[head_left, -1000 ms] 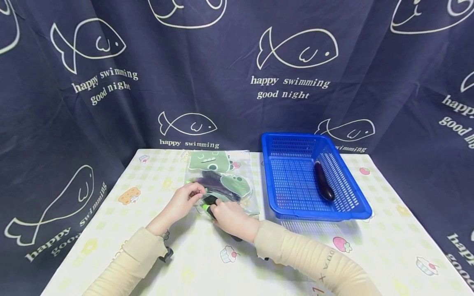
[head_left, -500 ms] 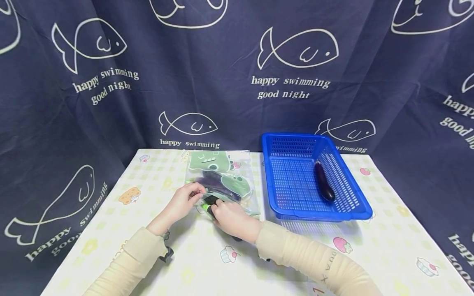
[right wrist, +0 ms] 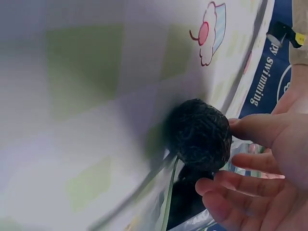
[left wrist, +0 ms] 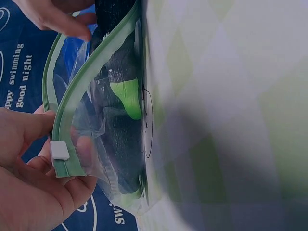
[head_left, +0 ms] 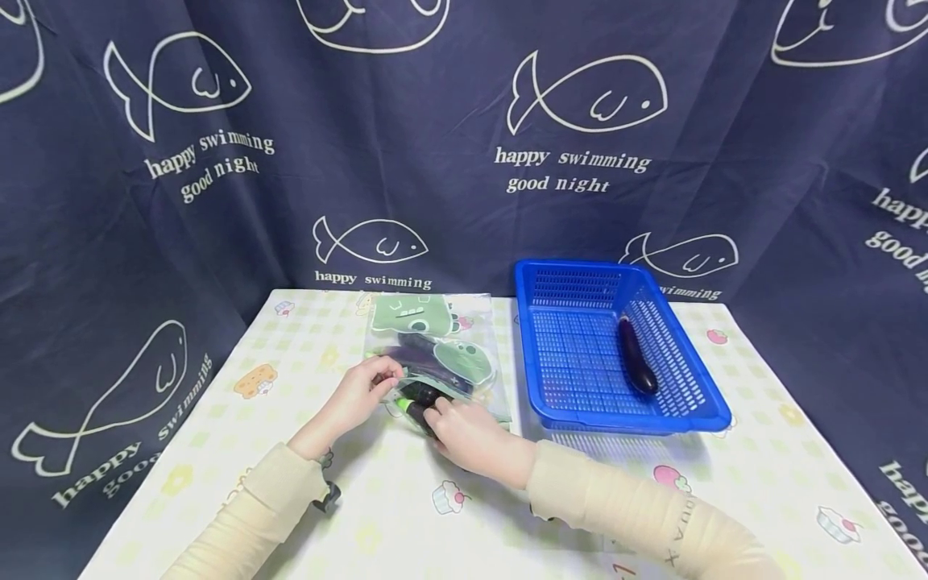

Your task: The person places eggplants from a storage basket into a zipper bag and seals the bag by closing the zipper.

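A clear zip bag (head_left: 474, 310) with green cartoon prints lies on the table, with several dark eggplants (head_left: 406, 357) inside. Its green zip strip gapes toward me, and a white slider (left wrist: 59, 150) sits at one end. My left hand (head_left: 360, 392) pinches the bag's edge beside the slider. In the mouth lies a dark eggplant (head_left: 419, 414) with a bright green stem end (left wrist: 126, 96) inside the bag. My right hand (head_left: 467, 439) holds its rounded, wrinkled-looking end (right wrist: 199, 137), the thumb on one side and curved fingers on the other.
To the right of the bag stands a blue perforated basket (head_left: 532, 379) with one purple eggplant (head_left: 637, 358) along its right side. A patterned tablecloth (head_left: 319, 532) covers the table. A dark blue curtain (head_left: 449, 137) hangs close behind and at both sides.
My right hand has slid a little right, away from the bag's mouth, baring more of the dark eggplants there. My left hand keeps its place on the bag's edge.
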`<state>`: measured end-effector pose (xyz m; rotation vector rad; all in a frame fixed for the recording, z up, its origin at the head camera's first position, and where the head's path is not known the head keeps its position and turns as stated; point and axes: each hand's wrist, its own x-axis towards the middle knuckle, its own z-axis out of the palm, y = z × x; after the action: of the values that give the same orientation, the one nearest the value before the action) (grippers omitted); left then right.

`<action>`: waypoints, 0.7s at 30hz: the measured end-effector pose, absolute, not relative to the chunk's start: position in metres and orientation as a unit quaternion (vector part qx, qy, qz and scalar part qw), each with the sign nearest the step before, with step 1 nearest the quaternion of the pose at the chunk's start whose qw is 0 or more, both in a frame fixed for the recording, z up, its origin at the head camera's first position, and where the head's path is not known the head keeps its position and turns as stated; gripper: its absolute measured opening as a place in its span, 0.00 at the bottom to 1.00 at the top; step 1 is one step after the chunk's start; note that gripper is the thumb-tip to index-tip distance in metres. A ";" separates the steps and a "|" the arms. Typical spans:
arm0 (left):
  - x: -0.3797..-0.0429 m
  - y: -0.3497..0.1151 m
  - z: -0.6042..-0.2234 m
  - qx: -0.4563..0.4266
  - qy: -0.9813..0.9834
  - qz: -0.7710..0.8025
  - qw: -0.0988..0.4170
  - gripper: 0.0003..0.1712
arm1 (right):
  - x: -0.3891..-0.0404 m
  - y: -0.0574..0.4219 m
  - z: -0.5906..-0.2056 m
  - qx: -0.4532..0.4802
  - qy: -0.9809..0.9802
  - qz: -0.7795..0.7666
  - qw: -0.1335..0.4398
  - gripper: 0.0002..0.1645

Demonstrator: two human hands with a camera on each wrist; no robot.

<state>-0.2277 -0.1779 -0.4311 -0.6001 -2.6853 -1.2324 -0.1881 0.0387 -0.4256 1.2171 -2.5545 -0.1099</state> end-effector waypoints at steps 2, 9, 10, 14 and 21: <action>-0.228 -0.178 -0.431 -0.197 -0.889 -0.409 0.063 0.06 | -0.186 0.043 -0.426 0.429 -0.890 -0.037 0.151 0.18; -0.228 -0.177 -0.431 -0.196 -0.889 -0.409 0.067 0.07 | -0.178 0.056 -0.425 0.436 -0.890 -0.028 0.134 0.24; -0.228 -0.177 -0.431 -0.195 -0.889 -0.409 0.068 0.07 | -0.178 0.058 -0.425 0.438 -0.889 -0.026 0.134 0.24; -0.228 -0.176 -0.431 -0.197 -0.888 -0.410 0.068 0.07 | -0.174 0.064 -0.426 0.448 -0.882 -0.027 0.141 0.26; -0.227 -0.176 -0.430 -0.196 -0.888 -0.412 0.065 0.07 | -0.168 0.073 -0.432 0.462 -0.873 -0.013 0.154 0.28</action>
<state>-0.2274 -0.1764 -0.4300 -0.5906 -2.6783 -1.2419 -0.1680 0.0732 -0.4323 1.3250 -2.5037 -0.0386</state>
